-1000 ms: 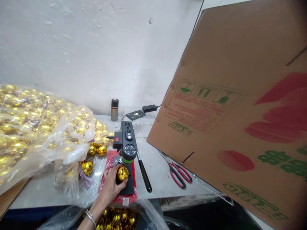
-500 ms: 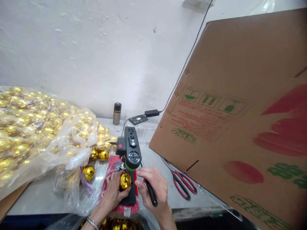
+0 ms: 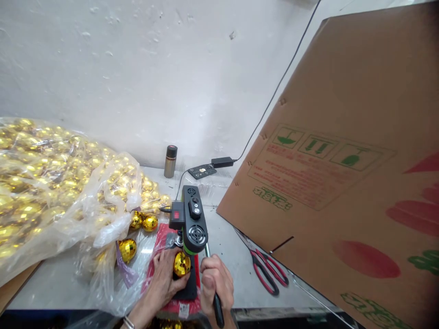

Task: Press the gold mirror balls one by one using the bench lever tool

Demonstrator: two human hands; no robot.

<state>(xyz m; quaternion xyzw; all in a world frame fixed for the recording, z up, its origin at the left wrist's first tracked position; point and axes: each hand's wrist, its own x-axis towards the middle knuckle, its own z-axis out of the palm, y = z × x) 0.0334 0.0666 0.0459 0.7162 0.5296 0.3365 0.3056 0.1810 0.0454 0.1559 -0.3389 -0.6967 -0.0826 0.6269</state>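
My left hand [image 3: 168,273] is closed around a gold mirrored ball [image 3: 181,264], with the thumb at its near side and the fingers behind it. The ball sits over the black base [image 3: 189,291] of a small press machine [image 3: 194,219], just in front of its rounded head. To the right, my right hand [image 3: 216,281] wraps round the machine's black-handled lever [image 3: 218,311], whose metal rod runs up toward the head. Beneath the base lies a red plastic sheet [image 3: 163,235]. My fingers partly hide the ball's lower contact with the base.
At left a big clear bag [image 3: 72,192] bulges with gold balls, and several loose ones [image 3: 150,223] lie by its mouth. Red-handled scissors [image 3: 269,272] rest beside a large cardboard box [image 3: 308,183] at right. A dark-capped canister [image 3: 170,161] and a power adapter [image 3: 222,162] stand near the wall.
My right hand has gone from loosely open beside the lever to gripping its handle. My left hand still holds the gold ball. The whole view has shifted slightly.
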